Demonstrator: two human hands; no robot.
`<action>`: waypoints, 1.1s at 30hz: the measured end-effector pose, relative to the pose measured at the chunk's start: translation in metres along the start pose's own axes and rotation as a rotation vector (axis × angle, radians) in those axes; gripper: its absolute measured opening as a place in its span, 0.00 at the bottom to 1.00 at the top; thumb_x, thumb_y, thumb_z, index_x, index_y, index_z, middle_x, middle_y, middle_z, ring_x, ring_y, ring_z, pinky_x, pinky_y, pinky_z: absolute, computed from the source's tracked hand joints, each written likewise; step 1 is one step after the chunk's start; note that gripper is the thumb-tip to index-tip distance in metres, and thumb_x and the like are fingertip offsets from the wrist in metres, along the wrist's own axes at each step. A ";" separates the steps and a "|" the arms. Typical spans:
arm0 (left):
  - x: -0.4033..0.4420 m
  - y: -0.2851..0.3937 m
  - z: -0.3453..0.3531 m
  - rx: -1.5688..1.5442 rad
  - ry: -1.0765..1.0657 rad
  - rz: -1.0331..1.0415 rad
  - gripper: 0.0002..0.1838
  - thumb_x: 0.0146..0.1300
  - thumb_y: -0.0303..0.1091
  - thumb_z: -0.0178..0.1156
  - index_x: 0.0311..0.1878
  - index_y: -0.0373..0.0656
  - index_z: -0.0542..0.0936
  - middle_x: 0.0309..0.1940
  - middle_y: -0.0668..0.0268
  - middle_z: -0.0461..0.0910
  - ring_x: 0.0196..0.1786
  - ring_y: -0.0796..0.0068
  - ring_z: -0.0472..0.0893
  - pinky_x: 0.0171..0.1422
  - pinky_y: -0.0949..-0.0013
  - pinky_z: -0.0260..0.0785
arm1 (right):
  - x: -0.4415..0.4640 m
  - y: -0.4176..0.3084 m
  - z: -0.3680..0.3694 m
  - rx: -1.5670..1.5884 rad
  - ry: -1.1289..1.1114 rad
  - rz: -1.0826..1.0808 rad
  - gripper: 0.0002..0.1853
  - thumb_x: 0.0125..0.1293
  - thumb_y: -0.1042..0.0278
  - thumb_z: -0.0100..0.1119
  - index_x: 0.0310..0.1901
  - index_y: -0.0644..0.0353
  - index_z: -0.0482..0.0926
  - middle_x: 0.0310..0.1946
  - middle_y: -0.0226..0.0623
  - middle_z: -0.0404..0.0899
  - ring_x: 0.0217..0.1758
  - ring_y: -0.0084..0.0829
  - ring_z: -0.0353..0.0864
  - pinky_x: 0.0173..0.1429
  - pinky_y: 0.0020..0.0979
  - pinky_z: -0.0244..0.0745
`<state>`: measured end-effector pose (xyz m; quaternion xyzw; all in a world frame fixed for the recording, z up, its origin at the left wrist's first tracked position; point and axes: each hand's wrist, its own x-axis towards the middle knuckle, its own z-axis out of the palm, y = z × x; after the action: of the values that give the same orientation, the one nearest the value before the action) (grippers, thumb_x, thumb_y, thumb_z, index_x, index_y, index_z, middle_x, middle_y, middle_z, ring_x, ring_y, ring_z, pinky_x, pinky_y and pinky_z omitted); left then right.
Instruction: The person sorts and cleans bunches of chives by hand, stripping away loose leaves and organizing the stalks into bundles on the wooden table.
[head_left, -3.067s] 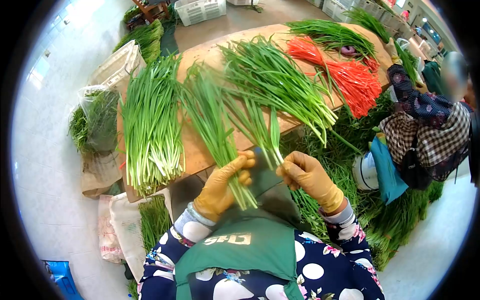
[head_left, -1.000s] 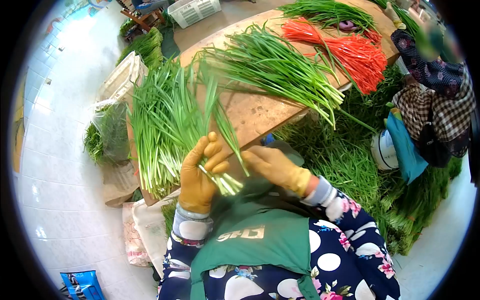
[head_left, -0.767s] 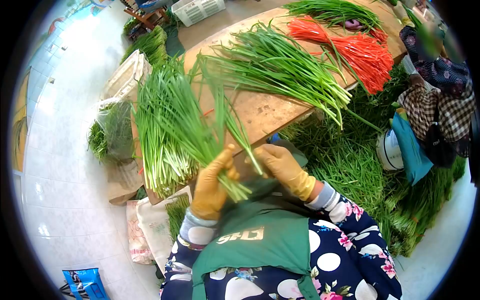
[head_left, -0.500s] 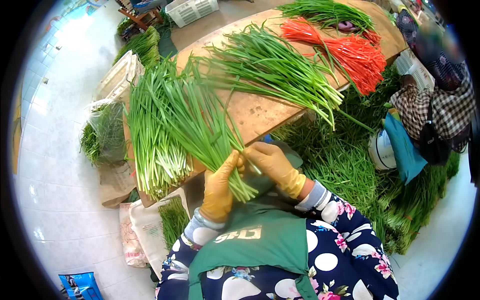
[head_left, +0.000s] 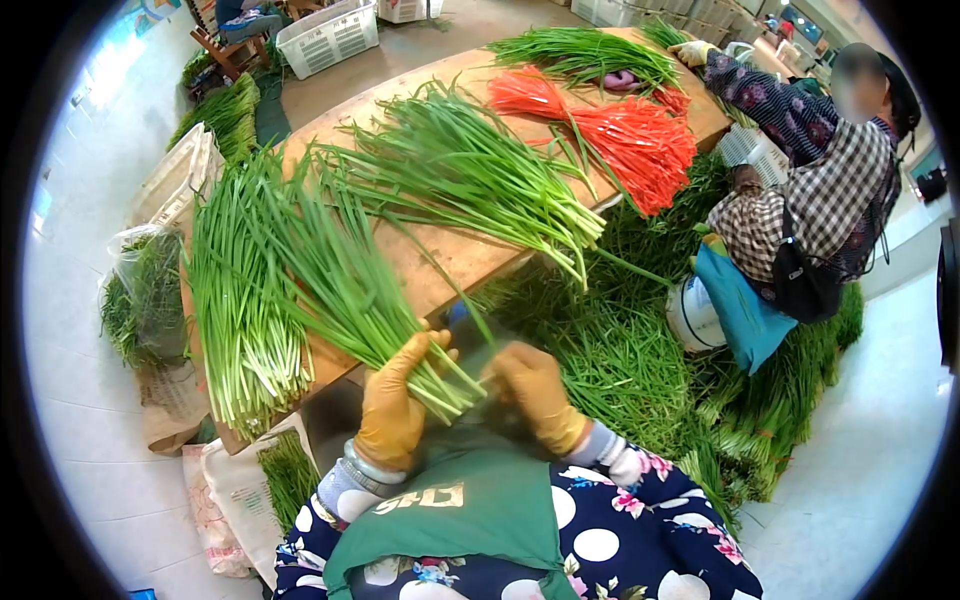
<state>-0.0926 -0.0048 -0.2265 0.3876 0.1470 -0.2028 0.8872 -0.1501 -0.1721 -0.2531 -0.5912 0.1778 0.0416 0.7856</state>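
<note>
My left hand (head_left: pixel 392 405), in a yellow glove, is wrapped round a bunch of garlic chives (head_left: pixel 350 290) near its pale cut ends. The green tips reach up and left over the wooden table (head_left: pixel 430 270). Just right of those cut ends is my gloved right hand (head_left: pixel 535 395), its fingers closed and slightly blurred. A single chive stalk (head_left: pixel 465 300) runs from the table down to these fingers. Beside the held bunch, a thick pile of chives (head_left: pixel 245 300) lies along the table's left end. Another loose pile (head_left: pixel 480 170) spreads across the middle.
Red ties (head_left: pixel 635 145) and more chives (head_left: pixel 585 55) lie at the table's far end. A person in a checked garment (head_left: pixel 840 190) sits at the right by a white bucket (head_left: pixel 695 315). Heaped greens (head_left: pixel 630 370) cover the floor there. White crates (head_left: pixel 328 42) stand beyond the table.
My right hand has moved slightly away from the bunch, drawing a stalk with it. My left hand keeps its grip. The view has turned right, showing more of the other person.
</note>
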 end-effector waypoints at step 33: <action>-0.008 0.053 0.013 -0.420 -0.702 -0.150 0.24 0.71 0.34 0.52 0.69 0.43 0.65 0.24 0.75 0.66 0.27 0.81 0.69 0.53 0.62 0.69 | -0.010 -0.068 -0.033 -1.083 -0.224 -0.887 0.08 0.61 0.64 0.60 0.31 0.58 0.75 0.24 0.42 0.75 0.27 0.45 0.77 0.31 0.41 0.72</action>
<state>-0.0737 0.0204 -0.1816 0.0935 -0.0987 -0.3522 0.9260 -0.1485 -0.2219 -0.1952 -0.9077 -0.2072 -0.1391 0.3375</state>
